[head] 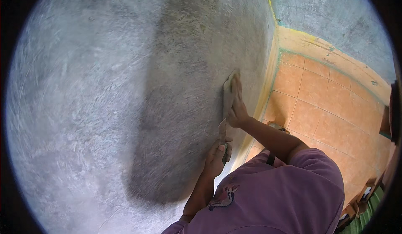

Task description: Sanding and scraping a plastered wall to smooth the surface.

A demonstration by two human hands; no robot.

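Note:
In front of me is a grey plastered wall (103,86) with a rough, scratched surface, and a broad shadow falls down its middle. My right hand (237,108) holds a pale, flat, elongated pad (228,97) against the wall, fingers stretched along it. The pad's material cannot be told. Lower and to the left, my left hand (216,158) grips a small putty knife (222,130) by its dark green handle. The knife's rounded blade points up toward the pad's lower end; whether it touches the wall is unclear.
Orange floor tiles (329,108) lie to the right, bordered by a cream skirting (333,50). A second grey wall (326,11) meets the first at a yellow-marked corner. Wooden objects and a green ribbed item (366,210) stand at lower right.

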